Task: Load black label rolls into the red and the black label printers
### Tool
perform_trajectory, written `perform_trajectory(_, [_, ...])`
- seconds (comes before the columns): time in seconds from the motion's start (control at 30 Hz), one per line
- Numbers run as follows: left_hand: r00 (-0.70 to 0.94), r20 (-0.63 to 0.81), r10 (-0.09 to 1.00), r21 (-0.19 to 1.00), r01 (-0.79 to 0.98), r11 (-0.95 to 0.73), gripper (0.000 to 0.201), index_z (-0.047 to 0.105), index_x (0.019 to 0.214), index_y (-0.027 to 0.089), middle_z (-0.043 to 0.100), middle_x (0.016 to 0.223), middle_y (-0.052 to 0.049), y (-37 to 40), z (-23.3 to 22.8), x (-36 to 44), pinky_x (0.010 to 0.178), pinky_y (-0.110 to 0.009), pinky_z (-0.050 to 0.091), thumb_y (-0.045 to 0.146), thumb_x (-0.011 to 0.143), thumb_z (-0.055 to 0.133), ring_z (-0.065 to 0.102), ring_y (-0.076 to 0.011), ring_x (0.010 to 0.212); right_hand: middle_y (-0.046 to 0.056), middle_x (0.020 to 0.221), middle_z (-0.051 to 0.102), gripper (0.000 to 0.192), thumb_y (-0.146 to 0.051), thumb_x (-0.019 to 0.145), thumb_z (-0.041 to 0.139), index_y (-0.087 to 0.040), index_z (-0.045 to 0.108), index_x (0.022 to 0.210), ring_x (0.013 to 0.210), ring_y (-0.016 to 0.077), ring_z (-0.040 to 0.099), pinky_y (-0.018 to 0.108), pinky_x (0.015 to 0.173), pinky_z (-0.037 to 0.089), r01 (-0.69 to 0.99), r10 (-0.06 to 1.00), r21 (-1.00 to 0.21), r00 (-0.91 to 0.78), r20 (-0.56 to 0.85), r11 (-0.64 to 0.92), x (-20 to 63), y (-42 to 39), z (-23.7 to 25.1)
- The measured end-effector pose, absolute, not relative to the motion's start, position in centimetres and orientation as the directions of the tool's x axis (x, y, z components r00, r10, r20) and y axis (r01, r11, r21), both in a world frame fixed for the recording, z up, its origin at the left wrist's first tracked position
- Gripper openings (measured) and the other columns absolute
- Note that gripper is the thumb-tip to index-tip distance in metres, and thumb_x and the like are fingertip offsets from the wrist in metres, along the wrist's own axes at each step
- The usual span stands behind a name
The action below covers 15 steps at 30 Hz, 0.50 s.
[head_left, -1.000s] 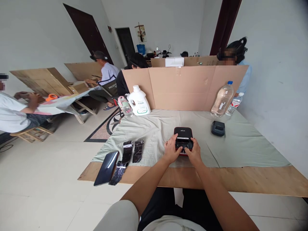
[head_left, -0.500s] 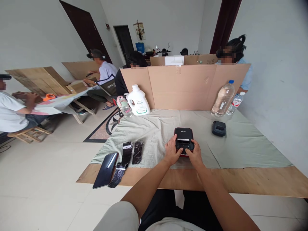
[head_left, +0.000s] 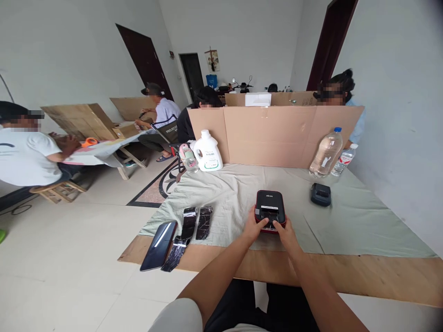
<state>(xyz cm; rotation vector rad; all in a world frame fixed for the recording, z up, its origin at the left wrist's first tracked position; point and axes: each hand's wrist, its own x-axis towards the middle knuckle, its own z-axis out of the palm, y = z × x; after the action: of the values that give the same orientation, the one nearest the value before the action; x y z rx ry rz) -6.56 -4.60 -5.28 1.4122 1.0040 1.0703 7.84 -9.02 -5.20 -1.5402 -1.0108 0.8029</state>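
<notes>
A black label printer [head_left: 270, 199] with red sides stands on the cloth in front of me. My left hand [head_left: 254, 226] is closed around its near left side, thumb pressed on the top near the front. On the near right side, my right hand [head_left: 285, 232] grips the same printer, its thumb beside the left one. The undersides of the fingers are hidden. A white strip shows at the slot across the printer's top. To the left lie strips of black marbled tape [head_left: 204, 223], partly rolled, and a dark phone or tablet [head_left: 158, 246].
A smaller black device [head_left: 320, 194] sits to the right. Behind it stand a large clear bottle [head_left: 325, 154] and a small water bottle [head_left: 345, 160]. A white detergent jug [head_left: 209, 152] is at the back left, before a cardboard screen [head_left: 265, 136]. Other people sit beyond.
The view has tilted and shifted, so everything sits lower and further right. My left fingers have slid down from the printer's upper left side toward its near end. The printer stays on the cloth.
</notes>
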Motion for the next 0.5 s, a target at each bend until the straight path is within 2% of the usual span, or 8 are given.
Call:
perform_trajectory(0.1, [0.305,-0.016,0.952,0.976,-0.203,0.082,0.093,0.017,0.149,0.020,0.046,0.142,-0.012,-4.8,-5.1,-6.2,0.109,-0.040,0.035,0.042,0.074,0.069,0.044,-0.0250,0.130,0.010,0.117,0.063,0.060,-0.047,0.073,0.056,-0.018,0.049,0.126,0.108,0.0266,0.060,0.041,0.092,0.049,0.146,0.912,-0.988,0.410,0.016,-0.049,7.5,-9.1,-5.0])
perform_trajectory(0.2, [0.297,-0.037,0.954,0.936,-0.324,0.137,0.092,0.018,0.148,0.022,0.047,0.141,-0.010,-4.2,-4.4,-6.5,0.109,-0.041,0.035,0.035,0.073,0.070,0.046,-0.0242,0.129,0.010,0.115,0.065,0.059,-0.046,0.073,0.056,-0.017,0.051,0.124,0.105,0.0263,0.061,0.041,0.089,0.051,0.119,0.906,-0.992,0.423,0.009,-0.046,6.7,-7.9,-4.6])
perform_trajectory(0.33, [0.202,0.023,0.979,0.936,-0.349,0.050,0.083,0.025,0.145,0.024,0.052,0.137,-0.008,-0.6,-2.8,-9.1,0.107,-0.042,0.038,0.030,0.074,0.068,0.050,-0.0248,0.125,0.010,0.114,0.065,0.058,-0.046,0.072,0.059,-0.017,0.052,0.122,0.104,0.0264,0.062,0.043,0.091,0.049,0.128,0.937,-0.991,0.341,0.071,0.028,4.2,-3.3,-3.1])
perform_trajectory(0.5, [0.021,0.079,0.997,0.946,-0.318,-0.069,0.073,0.035,0.139,0.024,0.060,0.126,-0.007,7.1,-0.9,-14.5,0.101,-0.040,0.043,0.027,0.072,0.065,0.058,-0.0220,0.113,0.006,0.104,0.069,0.047,-0.040,0.071,0.061,-0.020,0.056,0.113,0.097,0.0251,0.064,0.045,0.089,0.049,0.085,0.981,-0.992,0.157,0.111,0.098,-1.2,6.0,-1.2])
